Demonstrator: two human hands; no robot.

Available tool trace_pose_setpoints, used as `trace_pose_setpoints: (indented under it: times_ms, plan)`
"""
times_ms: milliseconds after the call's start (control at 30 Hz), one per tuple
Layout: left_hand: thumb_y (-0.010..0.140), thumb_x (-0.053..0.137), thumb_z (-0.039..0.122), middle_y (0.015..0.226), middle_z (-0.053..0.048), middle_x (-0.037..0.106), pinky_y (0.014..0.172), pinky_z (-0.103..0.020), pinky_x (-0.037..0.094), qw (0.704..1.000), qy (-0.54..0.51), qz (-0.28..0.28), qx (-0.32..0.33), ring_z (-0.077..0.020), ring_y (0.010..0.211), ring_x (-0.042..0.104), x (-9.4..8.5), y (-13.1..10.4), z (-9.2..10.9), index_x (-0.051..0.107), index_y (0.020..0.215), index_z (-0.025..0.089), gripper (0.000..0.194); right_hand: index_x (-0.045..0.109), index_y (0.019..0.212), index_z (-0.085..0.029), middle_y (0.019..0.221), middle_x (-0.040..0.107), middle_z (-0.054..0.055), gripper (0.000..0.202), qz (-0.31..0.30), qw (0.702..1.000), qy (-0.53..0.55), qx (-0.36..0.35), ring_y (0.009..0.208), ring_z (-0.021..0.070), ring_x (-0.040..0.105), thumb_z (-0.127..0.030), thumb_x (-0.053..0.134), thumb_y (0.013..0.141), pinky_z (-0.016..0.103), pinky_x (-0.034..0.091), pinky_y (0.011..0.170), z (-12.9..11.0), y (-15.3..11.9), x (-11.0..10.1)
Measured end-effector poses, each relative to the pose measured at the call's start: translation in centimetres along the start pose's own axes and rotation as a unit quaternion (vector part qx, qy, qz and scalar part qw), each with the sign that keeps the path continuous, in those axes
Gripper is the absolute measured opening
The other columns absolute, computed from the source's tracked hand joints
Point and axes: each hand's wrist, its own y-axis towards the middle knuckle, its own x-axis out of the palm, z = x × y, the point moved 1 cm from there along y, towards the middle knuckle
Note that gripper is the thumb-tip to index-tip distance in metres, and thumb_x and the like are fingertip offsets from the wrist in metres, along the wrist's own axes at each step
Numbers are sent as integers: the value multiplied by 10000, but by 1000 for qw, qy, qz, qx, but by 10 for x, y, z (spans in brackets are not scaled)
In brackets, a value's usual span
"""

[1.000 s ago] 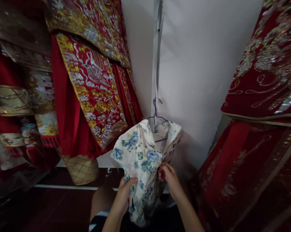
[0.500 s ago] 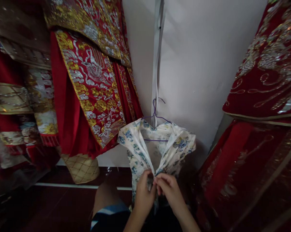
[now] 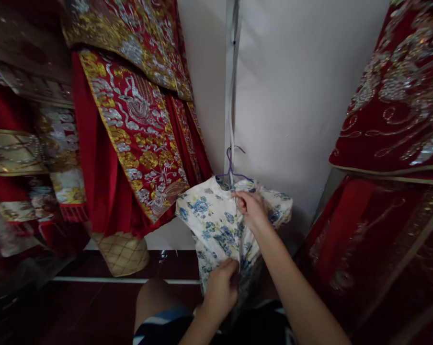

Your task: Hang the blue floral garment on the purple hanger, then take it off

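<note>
A white dress (image 3: 212, 215) with blue flowers hangs on a purple wire hanger (image 3: 230, 170), its zip running down the middle and closed to the neckline. At the top of the zip, just under the collar, my right hand (image 3: 251, 207) is closed in a pinch; the zip pull itself is hidden by the fingers. Lower down, beside the zip line, my left hand (image 3: 222, 286) is closed on the fabric of the dress. The dress's bottom part is hidden behind my hands and lap.
Red embroidered gowns (image 3: 141, 124) hang on the left, with a cream quilted piece (image 3: 123, 254) below them. Another beaded red gown (image 3: 389, 124) hangs at the right. A white strip (image 3: 231, 96) runs down the grey wall (image 3: 291, 86) behind the hanger. My bare knee (image 3: 155, 294) is at the bottom.
My right hand has moved up from mid-dress to the neckline, and the open zip has closed behind it. My left hand stays low on the dress.
</note>
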Motion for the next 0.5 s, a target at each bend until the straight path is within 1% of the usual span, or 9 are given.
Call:
trace_pose_setpoints:
  times_ms: [100, 167, 200, 267, 300, 367, 400, 433, 500]
  plan:
    - [772, 433, 14, 771, -22, 583, 626, -256, 340, 999, 20, -30, 7, -159, 698, 546, -3, 3, 1, 491, 725, 192, 193, 618, 558, -148, 376, 397, -72, 180, -15, 1000, -14, -10, 350, 41, 262, -326, 642, 558, 212, 112, 372, -6, 7, 8]
    - [778, 485, 37, 769, -20, 598, 634, -253, 363, 999, 8, -39, 17, -161, 708, 561, -10, 10, 1, 530, 730, 189, 165, 622, 582, -153, 386, 424, -65, 185, -21, 999, -28, -26, 357, 47, 291, -336, 648, 586, 205, 138, 372, -3, 3, 6]
    - [798, 511, 65, 790, -24, 615, 658, -253, 387, 999, -8, -32, 27, -166, 737, 577, -17, 16, 2, 562, 758, 190, 140, 627, 599, -156, 395, 436, -63, 186, -22, 999, -30, -38, 363, 51, 306, -340, 649, 604, 202, 154, 374, -1, -1, 3]
    - [866, 534, 154, 874, -37, 646, 742, -265, 433, 997, -55, 20, 58, -175, 819, 603, -37, 34, 6, 619, 904, 196, 103, 629, 618, -164, 410, 447, -61, 183, -20, 997, -32, -60, 377, 59, 333, -346, 643, 634, 200, 181, 379, 3, -8, -3]
    - [907, 511, 199, 926, -44, 654, 781, -274, 448, 992, -79, 66, 74, -175, 855, 609, -49, 46, 10, 618, 1021, 201, 157, 623, 615, -169, 414, 450, -60, 180, -20, 997, -35, -69, 384, 64, 345, -345, 638, 644, 201, 190, 382, 5, -11, -5]
    - [937, 498, 249, 936, -45, 653, 791, -281, 460, 975, -99, 167, 112, -166, 839, 608, -75, 73, 21, 561, 1205, 199, 279, 611, 605, -176, 418, 452, -57, 177, -23, 995, -45, -84, 391, 71, 357, -344, 622, 659, 205, 203, 387, 6, -16, -8]
    - [948, 484, 254, 950, -45, 653, 789, -280, 460, 967, -95, 194, 132, -161, 833, 607, -86, 87, 28, 547, 1243, 204, 306, 608, 604, -178, 420, 449, -58, 175, -27, 994, -52, -92, 393, 73, 357, -341, 609, 668, 207, 208, 391, 5, -17, -9]
    - [954, 479, 256, 974, -47, 653, 788, -279, 460, 965, -80, 196, 153, -156, 826, 605, -96, 101, 35, 541, 1264, 208, 319, 606, 606, -180, 421, 444, -60, 172, -32, 993, -59, -98, 393, 73, 353, -336, 595, 677, 208, 212, 396, 4, -18, -10]
    - [952, 489, 254, 971, -49, 656, 786, -273, 450, 963, -35, 173, 203, -159, 843, 601, -110, 124, 49, 611, 1148, 200, 237, 606, 620, -183, 425, 428, -66, 171, -41, 990, -81, -110, 396, 74, 340, -333, 572, 697, 212, 221, 410, 3, -16, -11]
